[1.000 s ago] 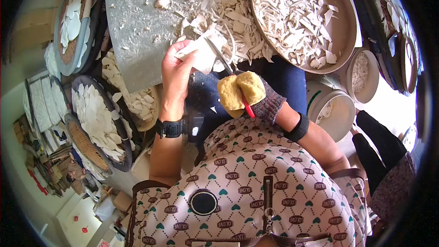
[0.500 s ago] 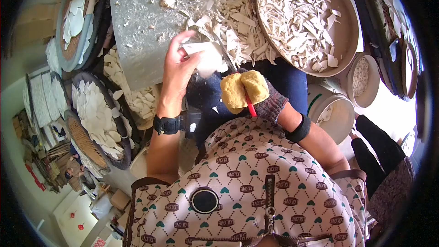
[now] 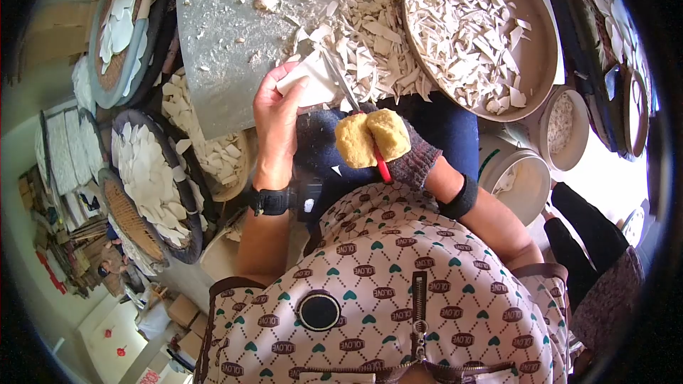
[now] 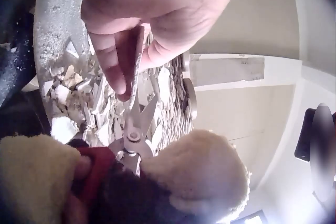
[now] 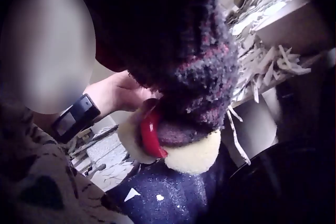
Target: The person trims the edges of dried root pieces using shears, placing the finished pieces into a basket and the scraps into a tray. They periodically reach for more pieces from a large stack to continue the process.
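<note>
My bare left hand (image 3: 276,117) pinches a flat white piece (image 3: 311,84) between thumb and fingers, seen edge-on in the left wrist view. The gloved right hand (image 3: 413,160) grips red-handled scissors (image 3: 344,81), with yellow foam pads (image 3: 371,139) around the handles. In the left wrist view the scissor blades (image 4: 140,121) stand apart just at the lower edge of the white piece (image 4: 137,66). The right wrist view has the dark knitted glove (image 5: 202,82) curled round the red handle (image 5: 151,133), which hides the blades.
A grey work surface (image 3: 213,28) bears a heap of white scraps (image 3: 377,43). Beyond the right hand lies a round tray (image 3: 537,50) of strips, with buckets (image 3: 530,185) beneath it. Baskets of white pieces (image 3: 153,185) stand at the left.
The white piece has tilted and shifted in my left fingers, which bent away half a second ago and now lie closer on it. The scissors have moved slightly left since that frame.
</note>
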Demonstrator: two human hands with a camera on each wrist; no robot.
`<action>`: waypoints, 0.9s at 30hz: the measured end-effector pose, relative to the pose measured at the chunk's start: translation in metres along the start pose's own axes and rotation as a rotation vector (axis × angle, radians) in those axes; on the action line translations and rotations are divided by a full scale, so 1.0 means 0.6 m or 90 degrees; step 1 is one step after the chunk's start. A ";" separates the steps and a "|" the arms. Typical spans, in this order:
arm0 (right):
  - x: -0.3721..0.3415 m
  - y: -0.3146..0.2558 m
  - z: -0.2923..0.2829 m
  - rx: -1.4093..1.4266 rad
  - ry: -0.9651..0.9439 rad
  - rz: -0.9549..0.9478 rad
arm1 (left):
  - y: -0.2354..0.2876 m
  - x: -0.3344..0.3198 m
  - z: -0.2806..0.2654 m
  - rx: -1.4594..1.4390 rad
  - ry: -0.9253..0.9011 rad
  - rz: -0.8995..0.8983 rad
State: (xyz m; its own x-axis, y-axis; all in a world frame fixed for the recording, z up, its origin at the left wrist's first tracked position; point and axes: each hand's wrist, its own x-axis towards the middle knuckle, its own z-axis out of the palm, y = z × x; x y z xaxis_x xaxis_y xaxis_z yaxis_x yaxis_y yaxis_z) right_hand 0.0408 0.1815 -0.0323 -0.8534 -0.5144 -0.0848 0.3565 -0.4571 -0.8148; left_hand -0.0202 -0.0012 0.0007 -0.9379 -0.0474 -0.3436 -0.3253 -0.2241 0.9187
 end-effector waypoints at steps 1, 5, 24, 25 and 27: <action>0.000 0.009 -0.002 0.105 0.002 0.031 | -0.001 -0.002 -0.001 -0.011 0.001 0.002; -0.003 0.019 -0.008 0.179 -0.014 0.038 | -0.011 -0.005 -0.005 -0.038 -0.019 0.004; -0.003 0.006 -0.006 -0.392 0.024 -0.066 | -0.033 -0.009 0.016 0.019 0.095 0.062; -0.003 0.001 -0.007 -0.405 0.017 -0.062 | -0.031 -0.006 0.018 0.034 0.079 0.073; -0.008 -0.001 -0.012 -0.419 0.002 -0.041 | -0.017 0.001 0.024 0.062 0.046 0.096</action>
State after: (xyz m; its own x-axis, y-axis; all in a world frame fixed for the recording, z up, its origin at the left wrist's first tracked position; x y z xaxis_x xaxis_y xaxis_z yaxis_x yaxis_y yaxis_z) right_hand 0.0417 0.1896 -0.0356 -0.8664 -0.4987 -0.0257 -0.0006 0.0524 -0.9986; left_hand -0.0190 0.0149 -0.0061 -0.9669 -0.1434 -0.2109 -0.1956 -0.1136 0.9741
